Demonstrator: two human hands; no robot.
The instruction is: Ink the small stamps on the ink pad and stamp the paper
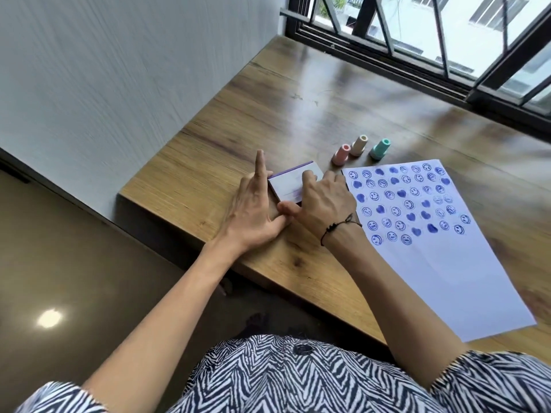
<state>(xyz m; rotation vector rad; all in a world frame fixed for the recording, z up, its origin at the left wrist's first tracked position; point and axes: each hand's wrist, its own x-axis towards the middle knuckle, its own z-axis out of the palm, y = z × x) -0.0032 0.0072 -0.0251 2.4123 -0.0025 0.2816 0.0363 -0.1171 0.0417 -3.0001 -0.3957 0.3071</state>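
The ink pad [290, 178], a flat white case with a purple edge and its lid down, lies on the wooden table [208, 162]. My left hand [253, 210] rests at its left side with the index finger pointing up. My right hand [322, 201] lies on top of the case, fingers spread on the lid, thumb at the near edge. Three small stamps stand upright behind: pink [340, 154], cream [359, 145] and green [380, 149]. To the right lies the white paper [447, 278], its upper part covered with blue smiley and heart prints.
A grey wall stands to the left. A window with dark bars [417, 31] runs along the table's far edge. The table's near edge runs diagonally just below my hands, and the floor lies beneath it. My striped clothing fills the bottom of the view.
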